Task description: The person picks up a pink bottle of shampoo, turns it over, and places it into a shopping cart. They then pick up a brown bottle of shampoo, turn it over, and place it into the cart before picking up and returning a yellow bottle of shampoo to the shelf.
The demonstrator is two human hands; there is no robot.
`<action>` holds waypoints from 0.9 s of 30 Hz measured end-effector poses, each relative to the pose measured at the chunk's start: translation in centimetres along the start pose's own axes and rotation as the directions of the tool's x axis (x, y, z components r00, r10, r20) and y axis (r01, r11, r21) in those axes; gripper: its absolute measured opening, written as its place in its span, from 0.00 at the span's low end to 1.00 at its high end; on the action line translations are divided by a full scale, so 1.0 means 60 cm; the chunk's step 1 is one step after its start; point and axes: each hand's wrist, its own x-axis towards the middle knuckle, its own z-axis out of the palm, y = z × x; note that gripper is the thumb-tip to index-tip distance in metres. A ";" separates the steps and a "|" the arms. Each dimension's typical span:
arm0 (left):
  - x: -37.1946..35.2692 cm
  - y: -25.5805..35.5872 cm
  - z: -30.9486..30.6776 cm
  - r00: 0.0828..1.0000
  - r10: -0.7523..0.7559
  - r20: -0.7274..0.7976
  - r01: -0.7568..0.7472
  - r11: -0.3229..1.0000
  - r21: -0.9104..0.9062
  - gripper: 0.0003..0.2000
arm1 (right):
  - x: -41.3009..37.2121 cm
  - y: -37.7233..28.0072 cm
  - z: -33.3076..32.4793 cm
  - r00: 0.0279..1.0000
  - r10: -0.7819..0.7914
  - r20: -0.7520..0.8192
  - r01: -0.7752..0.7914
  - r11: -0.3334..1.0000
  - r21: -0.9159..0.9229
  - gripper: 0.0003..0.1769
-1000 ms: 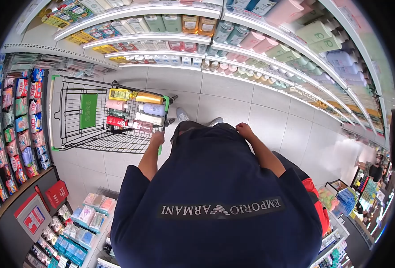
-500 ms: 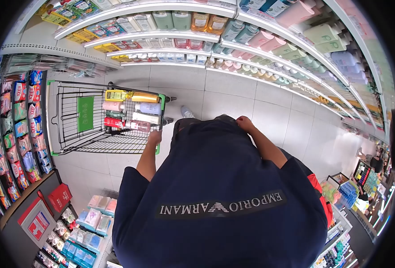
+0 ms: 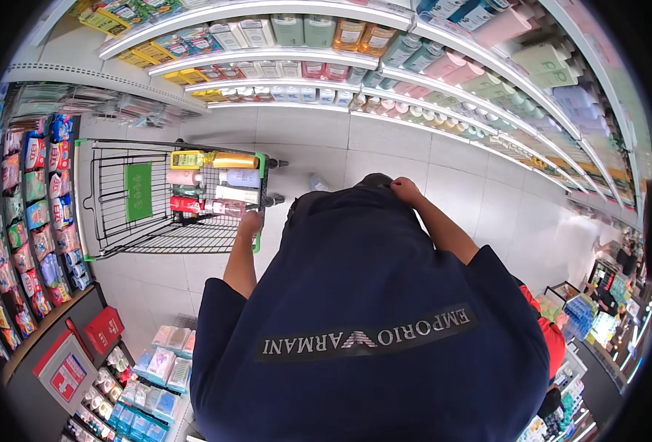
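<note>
My left hand (image 3: 249, 223) is wrapped round the handle end of a shopping cart (image 3: 139, 191) with a green panel. Near that hand, the cart holds several products: a yellow pack (image 3: 187, 159), an amber bottle (image 3: 235, 160), a pink bottle (image 3: 183, 177), a lavender bottle (image 3: 242, 178), a white bottle (image 3: 237, 194), a red pack (image 3: 186, 205) and a clear pinkish bottle (image 3: 225, 208). My right hand (image 3: 405, 190) is closed against the lower front of my dark blue shirt (image 3: 385, 272); what its fingers hold is hidden.
Shelves (image 3: 267, 57) of bottles curve along the far side and right. Hanging packets (image 3: 37, 214) fill a rack at left. Boxed goods (image 3: 165, 365) stand at lower left. A person in red (image 3: 552, 342) is close at my right. Tiled floor (image 3: 385, 147) lies ahead.
The cart and my left hand have shifted slightly left in view. More of the person in red shows at right. My shoe is now mostly covered, and my right hand stays at the shirt.
</note>
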 end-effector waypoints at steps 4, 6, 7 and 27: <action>0.085 -0.097 0.049 0.986 0.143 -0.089 -0.127 0.979 0.162 0.23 | 0.018 -0.028 -0.004 0.998 -0.061 -0.016 0.060 0.998 -0.036 0.16; 0.074 -0.095 0.038 0.992 0.092 -0.086 -0.072 0.975 0.210 0.24 | 0.031 -0.032 -0.001 0.996 -0.086 -0.029 0.086 0.996 0.000 0.16; 0.054 -0.078 0.020 0.997 0.003 -0.071 0.009 0.987 0.163 0.24 | 0.034 -0.036 -0.002 0.996 -0.088 -0.026 0.088 0.996 -0.006 0.16; 0.009 -0.003 -0.066 0.945 -0.262 -0.195 0.213 0.947 -0.240 0.29 | 0.227 -0.160 -0.135 0.976 -0.214 -0.043 0.218 0.969 0.119 0.13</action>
